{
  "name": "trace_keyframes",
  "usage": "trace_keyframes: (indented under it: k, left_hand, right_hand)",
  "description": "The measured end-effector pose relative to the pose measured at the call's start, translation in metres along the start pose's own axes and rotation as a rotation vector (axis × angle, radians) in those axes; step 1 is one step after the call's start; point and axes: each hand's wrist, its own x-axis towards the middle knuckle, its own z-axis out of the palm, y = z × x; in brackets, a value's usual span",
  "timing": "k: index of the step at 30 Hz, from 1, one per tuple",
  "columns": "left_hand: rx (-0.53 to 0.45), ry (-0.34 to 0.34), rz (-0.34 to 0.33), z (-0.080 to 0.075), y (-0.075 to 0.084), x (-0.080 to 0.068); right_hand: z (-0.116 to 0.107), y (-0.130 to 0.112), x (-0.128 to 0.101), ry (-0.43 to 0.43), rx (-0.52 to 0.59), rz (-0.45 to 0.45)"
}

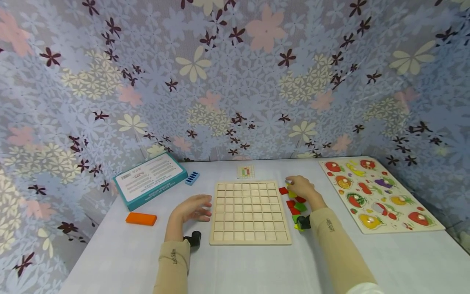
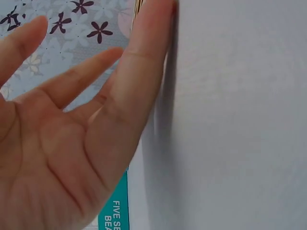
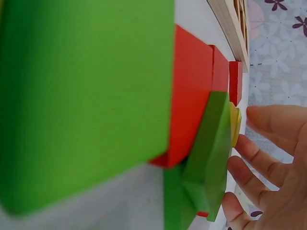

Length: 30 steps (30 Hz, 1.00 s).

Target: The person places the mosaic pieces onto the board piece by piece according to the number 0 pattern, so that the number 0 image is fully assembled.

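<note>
A wooden grid board (image 1: 249, 212) of small square compartments lies flat on the table between the two hands. My left hand (image 1: 191, 208) is beside the board's left edge, its fingers extended and holding nothing; the left wrist view shows the bare palm (image 2: 53, 163). Along the board's right side lies a loose row of red, green and yellow tiles, among them a green tile (image 3: 96, 96) and a red tile (image 1: 283, 190). At the far end of that row, my right hand (image 1: 302, 188) reaches over with fingers apart, fingertips close to a yellow tile (image 3: 234, 123).
Behind the board lies a small pattern card (image 1: 245, 172). On the left are a teal-edged box (image 1: 150, 179), a blue piece with dark slots (image 1: 192, 178) and an orange block (image 1: 141, 219). A fruit puzzle board (image 1: 382, 196) lies at right. A flowered cloth hangs behind the table.
</note>
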Motion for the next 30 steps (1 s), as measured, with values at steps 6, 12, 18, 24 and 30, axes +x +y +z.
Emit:
trace_keyframes:
  k: [6, 12, 18, 24, 30]
  left_hand:
    - [0.002, -0.078, 0.037, -0.003, -0.004, -0.002]
    - [-0.016, -0.117, 0.05, -0.004, -0.008, -0.001]
    - [-0.009, -0.133, 0.068, -0.004, -0.009, -0.002]
    - [-0.007, -0.125, 0.065, -0.005, -0.01, 0.0]
    - [0.001, -0.128, 0.066, -0.005, -0.011, 0.001]
  right_hand:
    - [0.001, -0.001, 0.004, 0.007, -0.036, 0.019]
    - [0.002, -0.002, 0.005, 0.024, -0.018, 0.034]
    - [0.002, -0.004, 0.005, 0.032, 0.032, 0.037]
    - [0.006, -0.006, 0.005, 0.05, 0.098, 0.029]
    - [0.008, -0.007, 0.005, 0.084, 0.156, -0.007]
